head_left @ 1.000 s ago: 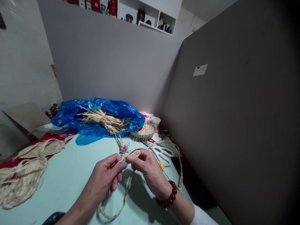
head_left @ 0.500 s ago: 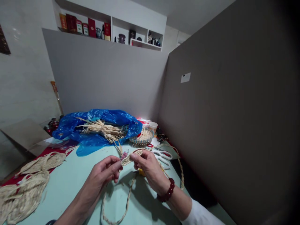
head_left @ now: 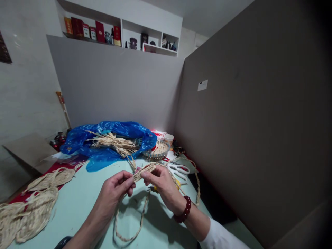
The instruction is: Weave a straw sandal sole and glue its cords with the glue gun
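Observation:
My left hand (head_left: 114,192) and my right hand (head_left: 161,184) meet above the pale green table (head_left: 77,204), both pinching a braided straw cord (head_left: 142,171) where it is coiled into a small flat oval. The rest of the braid hangs down in a loop (head_left: 129,224) onto the table under my wrists, and another length (head_left: 197,186) trails off to the right. A pink clip sits just behind the coil, mostly hidden. A dark red bead bracelet (head_left: 183,211) circles my right wrist.
A blue plastic bag (head_left: 85,141) with a bundle of loose straw (head_left: 114,142) lies at the back. A small woven basket (head_left: 157,150), a paper cup (head_left: 168,139) and white-handled scissors (head_left: 178,170) sit behind my hands. Woven straw pieces (head_left: 28,211) lie at the left. Grey partitions stand behind and right.
The view has tilted up, so shelves now show above the partition. My hands stay pinched on the coil, which has shifted slightly left and been turned a little.

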`<state>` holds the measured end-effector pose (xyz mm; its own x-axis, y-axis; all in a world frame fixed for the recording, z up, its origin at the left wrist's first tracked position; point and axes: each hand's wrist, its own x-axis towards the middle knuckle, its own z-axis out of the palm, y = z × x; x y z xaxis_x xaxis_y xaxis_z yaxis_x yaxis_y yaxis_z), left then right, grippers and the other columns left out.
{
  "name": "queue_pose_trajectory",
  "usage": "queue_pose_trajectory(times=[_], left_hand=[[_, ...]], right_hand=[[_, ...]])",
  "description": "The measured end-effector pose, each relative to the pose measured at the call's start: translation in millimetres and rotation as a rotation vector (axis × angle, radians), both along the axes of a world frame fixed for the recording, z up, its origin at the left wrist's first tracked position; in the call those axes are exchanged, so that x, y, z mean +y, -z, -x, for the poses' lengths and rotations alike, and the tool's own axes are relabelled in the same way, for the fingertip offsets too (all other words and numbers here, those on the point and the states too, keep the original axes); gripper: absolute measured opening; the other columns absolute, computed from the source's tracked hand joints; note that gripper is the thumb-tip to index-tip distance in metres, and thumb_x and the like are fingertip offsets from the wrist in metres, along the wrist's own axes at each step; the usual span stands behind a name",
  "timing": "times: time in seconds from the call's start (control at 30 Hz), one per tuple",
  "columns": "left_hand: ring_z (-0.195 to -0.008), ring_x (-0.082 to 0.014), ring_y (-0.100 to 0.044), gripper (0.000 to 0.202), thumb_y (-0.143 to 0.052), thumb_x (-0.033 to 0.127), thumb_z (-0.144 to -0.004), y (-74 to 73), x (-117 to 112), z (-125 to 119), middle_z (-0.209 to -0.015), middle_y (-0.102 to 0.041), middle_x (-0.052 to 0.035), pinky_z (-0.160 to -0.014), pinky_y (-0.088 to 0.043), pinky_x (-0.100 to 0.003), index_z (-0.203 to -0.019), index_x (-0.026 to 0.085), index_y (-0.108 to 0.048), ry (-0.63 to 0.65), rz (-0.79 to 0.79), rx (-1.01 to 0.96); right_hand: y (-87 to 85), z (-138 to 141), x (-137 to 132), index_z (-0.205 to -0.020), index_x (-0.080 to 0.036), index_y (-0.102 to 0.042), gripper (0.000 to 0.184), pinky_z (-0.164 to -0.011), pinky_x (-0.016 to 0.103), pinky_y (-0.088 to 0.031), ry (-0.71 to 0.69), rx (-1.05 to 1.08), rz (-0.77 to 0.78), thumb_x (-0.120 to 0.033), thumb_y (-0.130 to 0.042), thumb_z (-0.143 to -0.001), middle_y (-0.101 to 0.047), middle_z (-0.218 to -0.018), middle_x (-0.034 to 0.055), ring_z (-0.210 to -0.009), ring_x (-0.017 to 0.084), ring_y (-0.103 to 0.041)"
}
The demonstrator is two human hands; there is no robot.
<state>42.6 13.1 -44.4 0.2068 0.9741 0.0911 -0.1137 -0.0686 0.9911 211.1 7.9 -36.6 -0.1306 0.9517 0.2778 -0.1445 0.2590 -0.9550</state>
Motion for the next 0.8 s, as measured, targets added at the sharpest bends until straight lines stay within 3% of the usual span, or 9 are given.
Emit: queue_pose_trajectory(times=[0.33,0.47,0.8], left_hand=[[-0.058,-0.0127,-0.051,0.027,-0.079,0.042,-0.071,6.6,3.0,-3.4,-0.06,-0.06,0.0028,-0.062,-0.039,-0.025,-0.067,0.018,-0.068,0.026,-0.025,-0.011],[-0.06,-0.0125,-0.05,0.024,-0.079,0.04,-0.072,5.4,-0.4,-3.3,-0.061,-0.059,0.0031,-0.061,-0.039,-0.024,-0.068,0.018,-0.069,0.047,0.01,0.0],[-0.059,-0.0107,-0.049,0.03,-0.083,0.043,-0.068,5.6,-0.4,-4.4,-0.061,-0.058,0.0034,-0.057,-0.04,-0.021,-0.07,0.018,-0.067,0.07,0.119,-0.019]], right_hand=[[-0.4,-2.1,-7.0,-0.072,-0.016,-0.069,0.023,-0.062,0.024,-0.039,-0.026,-0.029,0.015,-0.036,-0.074,-0.08,-0.062,-0.068,-0.002,-0.065,0.012,-0.052],[0.9,-6.4,-4.2,-0.065,-0.016,-0.067,0.027,-0.06,0.023,-0.038,-0.072,-0.026,0.04,-0.038,-0.075,-0.08,-0.059,-0.061,-0.0036,-0.058,0.01,-0.049],[6.8,-8.4,4.5,-0.069,-0.015,-0.069,0.026,-0.062,0.024,-0.04,-0.126,0.011,0.041,-0.038,-0.079,-0.077,-0.06,-0.064,-0.0035,-0.061,0.01,-0.05]])
